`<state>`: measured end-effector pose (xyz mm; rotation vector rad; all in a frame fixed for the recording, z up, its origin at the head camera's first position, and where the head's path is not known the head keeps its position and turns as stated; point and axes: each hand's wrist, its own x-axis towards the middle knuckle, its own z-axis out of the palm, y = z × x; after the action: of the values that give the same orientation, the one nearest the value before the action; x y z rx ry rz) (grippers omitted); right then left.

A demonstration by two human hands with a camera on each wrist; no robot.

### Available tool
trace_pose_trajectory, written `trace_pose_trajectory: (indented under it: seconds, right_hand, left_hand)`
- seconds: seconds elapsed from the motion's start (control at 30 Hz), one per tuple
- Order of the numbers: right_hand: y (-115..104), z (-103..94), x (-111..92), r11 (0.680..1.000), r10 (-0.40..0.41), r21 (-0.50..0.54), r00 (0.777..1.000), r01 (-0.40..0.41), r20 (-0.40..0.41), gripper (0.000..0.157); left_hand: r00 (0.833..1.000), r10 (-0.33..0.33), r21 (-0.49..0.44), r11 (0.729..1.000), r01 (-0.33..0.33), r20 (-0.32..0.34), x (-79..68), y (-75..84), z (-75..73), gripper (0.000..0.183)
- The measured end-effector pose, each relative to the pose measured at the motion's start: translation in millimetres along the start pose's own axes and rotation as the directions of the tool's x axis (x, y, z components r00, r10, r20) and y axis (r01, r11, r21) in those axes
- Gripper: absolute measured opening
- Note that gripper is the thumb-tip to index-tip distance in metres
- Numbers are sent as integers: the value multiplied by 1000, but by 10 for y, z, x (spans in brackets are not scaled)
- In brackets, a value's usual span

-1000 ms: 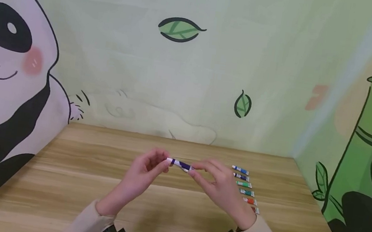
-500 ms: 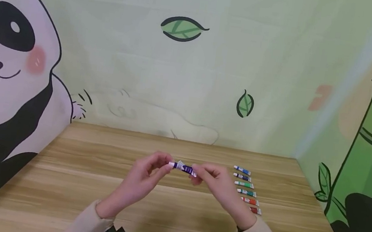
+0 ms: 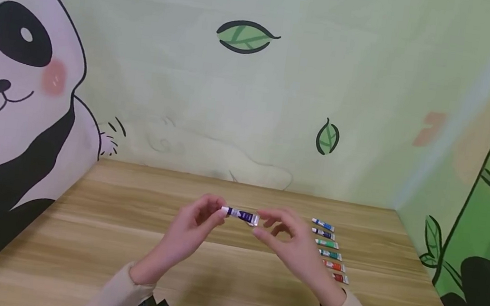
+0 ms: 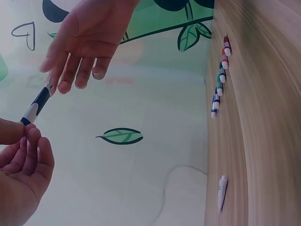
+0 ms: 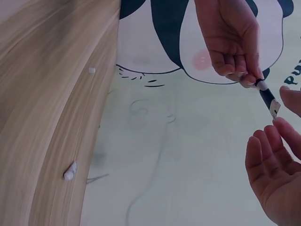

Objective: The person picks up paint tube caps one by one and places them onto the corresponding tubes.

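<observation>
A small purple and white paint tube (image 3: 242,216) is held up over the table, lying nearly level. My left hand (image 3: 189,233) pinches its white cap end between thumb and fingers, as the left wrist view also shows on the paint tube (image 4: 38,103). At the crimped end is my right hand (image 3: 291,243), thumb and fingers spread apart around that end. In the right wrist view a fingertip of the right hand (image 5: 277,174) is at or touching the tube's tail (image 5: 274,109); contact is hard to tell.
Several paint tubes (image 3: 328,254) in blues, greens and reds lie in a row at the right. A white tube (image 4: 222,193) lies on the wooden table (image 3: 131,185). A small white piece (image 5: 91,70) lies there too. A panda-printed backdrop (image 3: 169,62) stands behind.
The right hand has loosened its pinch on the tube's tail end and its fingers have spread. The tube has turned slightly, still in the left hand. The head view has shifted a little.
</observation>
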<state>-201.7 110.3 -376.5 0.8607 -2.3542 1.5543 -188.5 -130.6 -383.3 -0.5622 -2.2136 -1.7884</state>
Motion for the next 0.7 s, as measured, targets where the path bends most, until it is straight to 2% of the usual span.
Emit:
trace_pose_trajectory:
  seconds: [0.1,0.27,0.43,0.57,0.7]
  right_hand:
    - [16,16,-9,996,-80,-40,997,80,-4,28]
    - [37,12,-20,987,-134,-86,991,133,-5,27]
    - [62,-6,-38,975,-188,-119,982,187,0,28]
    - [64,-15,-41,969,-202,-143,979,200,-6,24]
    - [50,-21,-40,971,-179,-160,984,176,-3,20]
  left_hand:
    - [1000,-20,-14,1000,20,2,-16,-2,5,12]
    - [999,-37,-10,999,37,12,-35,7,16,14]
    - [1000,-27,-2,1000,27,14,-41,12,23,14]
    - [999,-28,-1,1000,28,19,-41,17,34,14]
    - [999,-22,-5,1000,22,24,-41,18,45,14]
